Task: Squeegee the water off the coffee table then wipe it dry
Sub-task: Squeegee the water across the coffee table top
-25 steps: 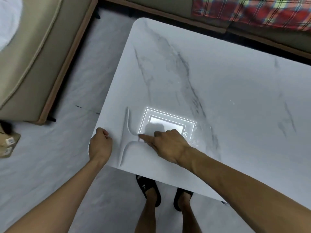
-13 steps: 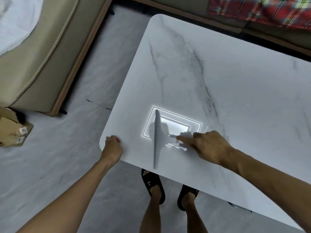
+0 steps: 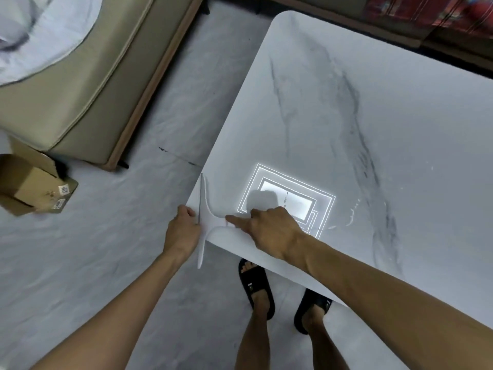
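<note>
A white marble coffee table (image 3: 346, 116) fills the right of the view. My right hand (image 3: 269, 231) grips the handle of a pale grey squeegee (image 3: 205, 217), forefinger stretched along it. The blade sits at the table's near left edge, its lower end hanging past the corner over the floor. My left hand (image 3: 182, 231) is curled at that edge, right beside the blade. Thin water streaks (image 3: 349, 217) glint on the top right of my right hand, near a bright ceiling-light reflection (image 3: 288, 198).
A beige sofa (image 3: 80, 84) with a white cloth stands at the left. An open cardboard box (image 3: 32, 185) lies on the grey floor. A plaid blanket (image 3: 440, 12) lies at the back right. My feet in black slippers (image 3: 258, 287) stand by the table's near edge.
The squeegee was on the table half a second ago with its blade across the reflection; my right hand has drawn it left to the table's edge, beside my left hand.
</note>
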`<state>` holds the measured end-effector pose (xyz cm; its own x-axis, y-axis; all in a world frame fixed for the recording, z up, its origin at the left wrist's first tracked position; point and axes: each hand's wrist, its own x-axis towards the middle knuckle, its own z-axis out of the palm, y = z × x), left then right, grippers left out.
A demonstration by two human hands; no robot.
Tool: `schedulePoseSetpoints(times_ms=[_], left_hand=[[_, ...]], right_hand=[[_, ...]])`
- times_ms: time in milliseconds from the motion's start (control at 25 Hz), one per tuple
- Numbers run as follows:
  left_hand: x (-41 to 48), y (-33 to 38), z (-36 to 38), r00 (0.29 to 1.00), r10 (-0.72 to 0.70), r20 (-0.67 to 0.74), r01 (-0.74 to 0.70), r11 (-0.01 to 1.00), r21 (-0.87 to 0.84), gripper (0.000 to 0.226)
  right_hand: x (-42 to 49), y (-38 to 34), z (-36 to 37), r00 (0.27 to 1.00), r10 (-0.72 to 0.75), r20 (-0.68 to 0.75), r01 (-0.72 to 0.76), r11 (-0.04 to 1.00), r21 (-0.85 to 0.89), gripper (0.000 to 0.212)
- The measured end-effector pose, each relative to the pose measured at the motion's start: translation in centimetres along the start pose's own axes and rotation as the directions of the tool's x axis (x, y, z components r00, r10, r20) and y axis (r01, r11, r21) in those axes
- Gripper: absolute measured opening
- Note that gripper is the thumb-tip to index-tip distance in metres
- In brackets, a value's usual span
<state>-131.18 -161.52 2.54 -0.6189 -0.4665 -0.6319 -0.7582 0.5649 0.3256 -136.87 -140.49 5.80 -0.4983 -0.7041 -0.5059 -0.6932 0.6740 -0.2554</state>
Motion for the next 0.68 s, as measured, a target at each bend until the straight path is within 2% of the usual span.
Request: schedulePoseSetpoints(times_ms=[200, 400, 520, 680], left_hand=[[-1.9, 2.7, 4.2, 0.973, 0.140, 0.182, -0.154, 0.986, 0.063, 0.025], [-5.0, 6.4, 9.0, 0.922, 0.260, 0.287, -0.298, 0.950, 0.097, 0.022], [-6.7, 7.5, 11.7, 0.927, 0.244, 0.285, -0.289, 0.949, 0.125, 0.021], [-8.0, 7.2, 13.7, 0.938, 0.173, 0.300, -0.243, 0.945, 0.217, 0.044]], right_hand=[[-11.8, 8.8, 3.1, 0.986, 0.162, 0.035, -0.161, 0.987, -0.012, 0.071], [-24.2, 15.3, 4.5, 0.906, 0.420, 0.043, -0.419, 0.907, -0.031, 0.050], [-26.4, 15.7, 4.5, 0.904, 0.427, -0.014, -0.427, 0.904, -0.017, 0.047], [-20.8, 12.2, 5.2, 0.963, 0.255, -0.091, -0.240, 0.959, 0.147, 0.048]])
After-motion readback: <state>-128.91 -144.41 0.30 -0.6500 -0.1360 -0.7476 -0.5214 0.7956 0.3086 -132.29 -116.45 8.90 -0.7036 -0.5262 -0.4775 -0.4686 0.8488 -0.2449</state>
